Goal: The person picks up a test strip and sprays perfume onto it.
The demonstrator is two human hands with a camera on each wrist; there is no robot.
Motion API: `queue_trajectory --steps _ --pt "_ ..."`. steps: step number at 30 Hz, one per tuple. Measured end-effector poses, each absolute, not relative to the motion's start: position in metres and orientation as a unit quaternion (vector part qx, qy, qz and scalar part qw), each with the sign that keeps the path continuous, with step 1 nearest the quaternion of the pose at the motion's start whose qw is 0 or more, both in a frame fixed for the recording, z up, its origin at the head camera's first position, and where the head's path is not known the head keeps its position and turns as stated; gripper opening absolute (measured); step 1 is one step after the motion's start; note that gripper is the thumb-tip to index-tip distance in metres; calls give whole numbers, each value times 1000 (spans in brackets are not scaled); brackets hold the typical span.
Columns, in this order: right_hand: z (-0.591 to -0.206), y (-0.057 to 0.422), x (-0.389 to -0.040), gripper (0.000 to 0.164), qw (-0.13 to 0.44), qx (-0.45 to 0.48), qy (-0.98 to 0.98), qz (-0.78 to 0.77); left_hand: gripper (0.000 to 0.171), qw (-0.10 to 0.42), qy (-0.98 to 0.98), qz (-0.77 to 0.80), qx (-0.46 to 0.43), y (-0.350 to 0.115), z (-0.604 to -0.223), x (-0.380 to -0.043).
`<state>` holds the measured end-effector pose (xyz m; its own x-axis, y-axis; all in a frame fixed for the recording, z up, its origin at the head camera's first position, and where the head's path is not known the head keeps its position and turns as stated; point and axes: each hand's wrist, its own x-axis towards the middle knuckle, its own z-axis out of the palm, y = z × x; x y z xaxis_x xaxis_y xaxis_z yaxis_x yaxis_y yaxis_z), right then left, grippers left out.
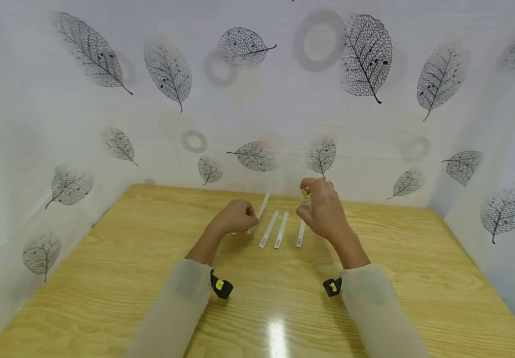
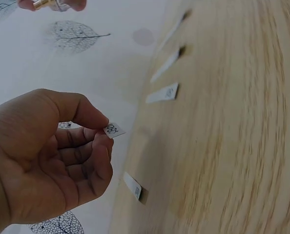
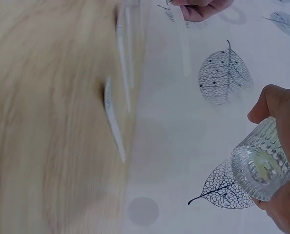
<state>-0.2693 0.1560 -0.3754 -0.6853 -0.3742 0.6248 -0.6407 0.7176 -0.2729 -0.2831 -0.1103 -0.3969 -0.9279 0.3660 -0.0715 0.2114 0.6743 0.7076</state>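
My left hand (image 1: pixel 237 217) pinches a white paper strip (image 1: pixel 263 205) between thumb and forefinger, above the table. Its lettered end (image 2: pixel 113 129) shows at the fingertips in the left wrist view, the other fingers curled in. My right hand (image 1: pixel 327 211) is raised and grips a ribbed clear glass bottle (image 3: pixel 262 161) with a gold top (image 1: pixel 306 192), apparently a perfume bottle. Between and below the hands lie more white strips (image 1: pixel 269 229), each with small dark marks at the near end. Another strip (image 2: pixel 133 186) lies by the left hand, mostly hidden by it in the head view.
A wood-grain table (image 1: pixel 257 308) spreads under both arms. White cloth with grey leaf prints (image 1: pixel 257 99) hangs behind it and at both sides, close to the table's edges. A black wrist camera (image 1: pixel 221 286) sits at the left cuff, and another (image 1: pixel 332 287) at the right.
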Motion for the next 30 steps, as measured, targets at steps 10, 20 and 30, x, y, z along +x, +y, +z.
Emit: queue_trajectory --steps 10,20,30 --pt "-382 167 -269 45 261 304 -900 173 19 123 937 286 158 -107 -410 -299" --pt "-379 173 -268 51 228 328 -908 129 43 138 943 256 162 -109 -409 -301" --pt "-380 180 -266 51 211 335 -912 108 26 120 954 232 146 -109 -410 -303"
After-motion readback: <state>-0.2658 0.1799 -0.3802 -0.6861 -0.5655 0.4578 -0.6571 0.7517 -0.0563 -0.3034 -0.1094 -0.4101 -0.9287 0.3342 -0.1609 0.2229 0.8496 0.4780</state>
